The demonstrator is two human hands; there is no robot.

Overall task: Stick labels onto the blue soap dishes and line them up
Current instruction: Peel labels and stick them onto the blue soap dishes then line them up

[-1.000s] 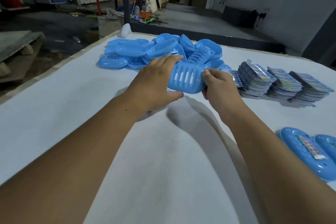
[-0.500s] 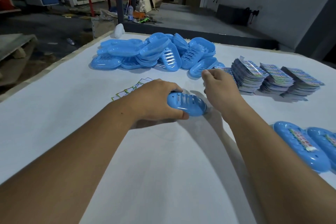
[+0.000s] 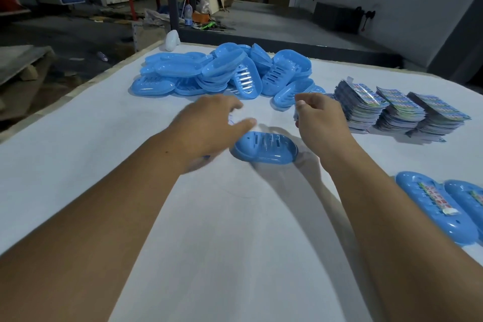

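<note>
Finished dishes: two labelled soap dishes [image 3: 433, 206] lie side by side at the lower right edge of the frame, each with a printed strip along its top, the further-right one cut off by the frame edge.
Table: a white table [image 3: 235, 243] fills the lower and middle frame.
Dish in hand's reach: one unlabelled soap dish [image 3: 264, 148] lies slotted face up at frame centre, resting on the table between the two hands, with no label on it yet.
Left hand: the left hand [image 3: 206, 131] hovers just left of and above the dish, fingers spread and loosely extended, gripping nothing; it is motion-blurred, and something pale under its fingertips is too blurred to name.
Right hand: the right hand [image 3: 318, 117] is raised just right of the dish with its fingertips pinched together, on what looks like the edge of a thin label; the label itself is mostly hidden.
Label stacks: three stacks of labels [image 3: 402, 112] stand at the middle right, just beyond the right hand.
Dish pile: a loose pile of soap dishes [image 3: 227, 70] lies at the upper centre.
Risk: with neither hand steadying the dish, pressing a label on could slide it or set the label crooked.
Risk: the slotted face gives little flat surface, so the label may bridge the gaps and lift.
</note>
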